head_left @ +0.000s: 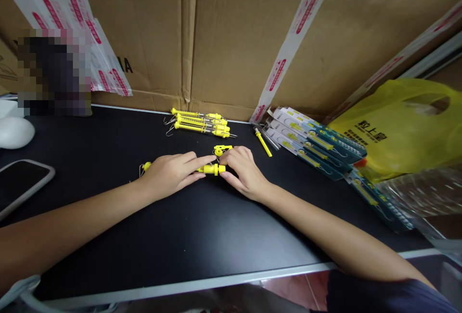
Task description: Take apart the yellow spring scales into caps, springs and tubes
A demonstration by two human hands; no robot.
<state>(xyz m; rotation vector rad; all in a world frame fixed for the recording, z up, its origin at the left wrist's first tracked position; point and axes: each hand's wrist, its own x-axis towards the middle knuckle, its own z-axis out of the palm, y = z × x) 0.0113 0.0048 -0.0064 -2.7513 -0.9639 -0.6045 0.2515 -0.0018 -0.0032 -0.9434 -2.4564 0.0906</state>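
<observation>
My left hand [169, 173] is wrapped over a yellow spring scale [208, 169] that lies crosswise on the black table. The scale's hooked end sticks out to the left of the palm, and most of its body is covered. At its right end, the fingers and thumb of my right hand [247, 173] are closed on the yellow end cap [221, 169]. Just behind the fingertips lie small yellow parts [220, 150], partly hidden by my right hand.
Several yellow spring scales [200, 123] lie together at the back. Right of them are a yellow rod [264, 144], a metal spring [270, 138] and stacked boxes [310, 139]. A yellow bag [400, 125] stands far right; a phone [21, 183] lies left. Cardboard [224, 38] rises behind.
</observation>
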